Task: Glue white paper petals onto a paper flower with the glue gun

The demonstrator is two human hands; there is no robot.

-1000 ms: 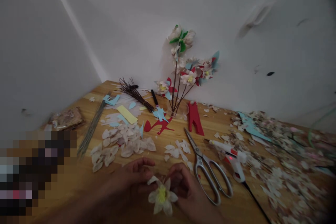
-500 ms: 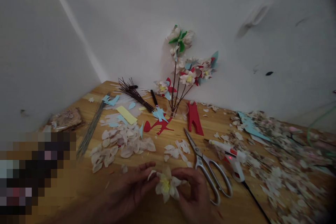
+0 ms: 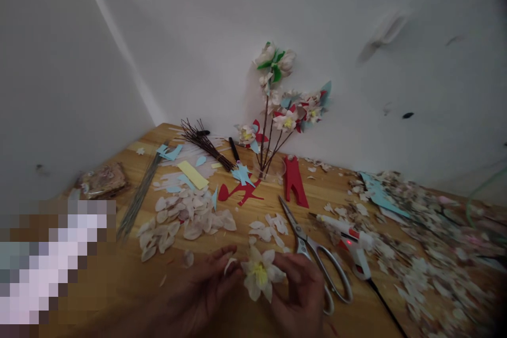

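An artificial flower [image 3: 258,272] with white petals and a yellow centre faces up towards me, pinched at its right side by my right hand [image 3: 301,288]. My left hand [image 3: 208,280] is just left of it, with a single loose white petal [image 3: 229,264] between thumb and fingers. The petal is close to the flower's left edge; the flower's back and stem are hidden. Large scissors [image 3: 307,243] lie partly behind my right hand, and a white glue gun [image 3: 352,240] with a lit red light lies to their right.
Loose petals [image 3: 190,214] lie ahead of my left hand. Flowering stems stand in a clear container [image 3: 273,169] by the wall. Brown twigs [image 3: 208,145], grey wires [image 3: 140,190], and red [image 3: 295,182] and blue cut pieces [image 3: 242,173] lie around. More petals and scraps [image 3: 428,274] cover the right side.
The flower has shifted slightly right and turned to show its face more fully. A small gap now shows between it and the petal in my left hand. My view has shifted slightly.
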